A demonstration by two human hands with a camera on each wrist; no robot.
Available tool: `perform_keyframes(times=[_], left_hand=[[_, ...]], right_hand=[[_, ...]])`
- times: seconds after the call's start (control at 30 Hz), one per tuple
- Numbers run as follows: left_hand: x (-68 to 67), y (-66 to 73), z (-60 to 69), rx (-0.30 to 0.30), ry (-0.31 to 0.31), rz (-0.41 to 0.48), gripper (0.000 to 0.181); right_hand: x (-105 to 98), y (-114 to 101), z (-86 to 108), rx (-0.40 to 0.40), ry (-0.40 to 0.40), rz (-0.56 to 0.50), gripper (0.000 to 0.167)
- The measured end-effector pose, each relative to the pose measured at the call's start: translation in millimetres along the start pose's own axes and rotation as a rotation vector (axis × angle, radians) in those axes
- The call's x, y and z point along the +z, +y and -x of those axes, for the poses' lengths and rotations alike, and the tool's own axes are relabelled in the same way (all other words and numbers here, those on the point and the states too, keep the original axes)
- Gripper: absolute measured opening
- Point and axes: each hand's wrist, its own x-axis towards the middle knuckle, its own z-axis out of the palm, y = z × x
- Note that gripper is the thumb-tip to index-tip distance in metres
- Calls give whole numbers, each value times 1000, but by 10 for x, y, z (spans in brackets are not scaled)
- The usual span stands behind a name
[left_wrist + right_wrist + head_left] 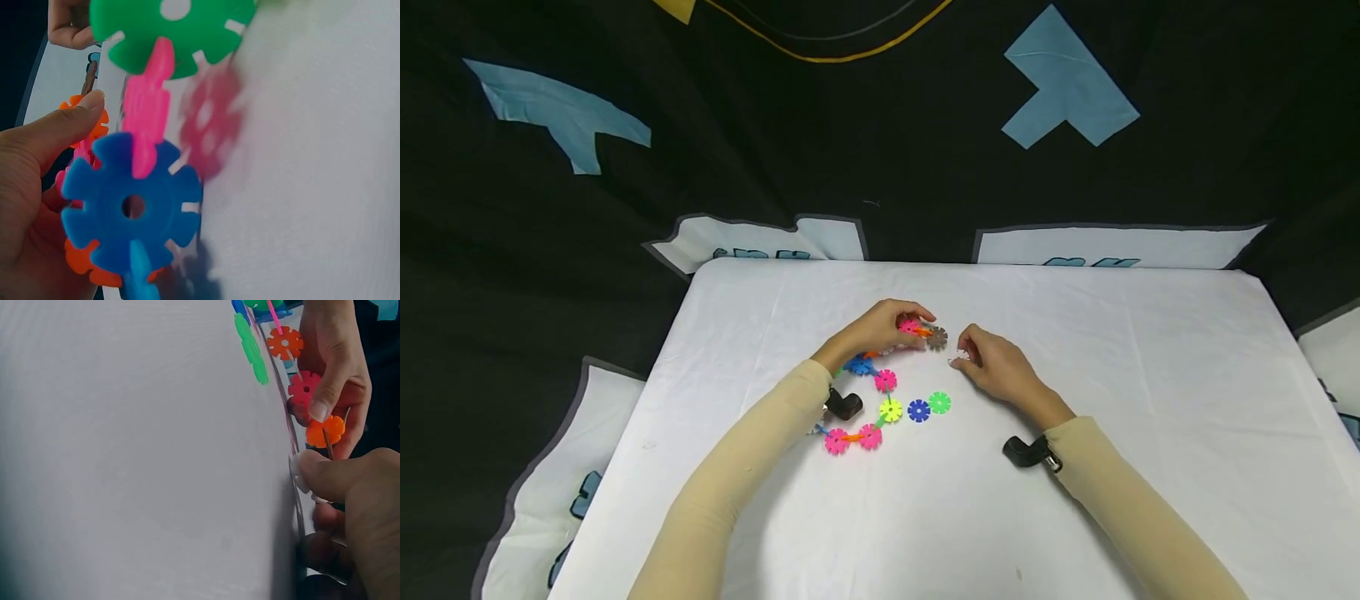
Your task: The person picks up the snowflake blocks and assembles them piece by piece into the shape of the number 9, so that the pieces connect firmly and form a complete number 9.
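Note:
My left hand [880,328] grips the end of a chain of notched plastic discs, with its thumb near a pink disc [909,326] and an orange disc [325,432]. A brown disc [937,338] sticks out at that end, towards the other hand. Just right of it, my right hand [1000,365] pinches a whitish disc [300,474] between thumb and fingers, mostly covered by them. In the left wrist view a blue disc [106,194], a pink disc [147,106] and a green disc [131,19] of the chain show close up.
More of the chain lies on the white table [1135,358], including a yellow disc [891,410] and a pink disc [870,437]. Off the chain, a dark blue disc [918,410] lies beside a light green disc [939,402]. Dark cloth [880,133] hangs behind the table.

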Motion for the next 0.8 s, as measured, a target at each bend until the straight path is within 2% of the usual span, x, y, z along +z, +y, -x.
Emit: perform_keyframes(times=[0.1, 0.2, 0.47, 0.6, 0.8], left_hand=[[20, 5, -13, 4, -2, 0, 44], [40, 5, -24, 16, -3, 2, 42], [55, 25, -27, 28, 0, 11, 35], [50, 23, -24, 33, -5, 4, 35], [39, -3, -31, 36, -6, 1, 35]], right_hand=[[-12, 25, -2, 12, 23, 11, 24], [-11, 54, -7, 9, 55, -23, 20], [18, 130, -63, 47, 127, -208, 14], [17, 122, -77, 38, 131, -261, 12], [15, 107, -70, 24, 122, -269, 11]])
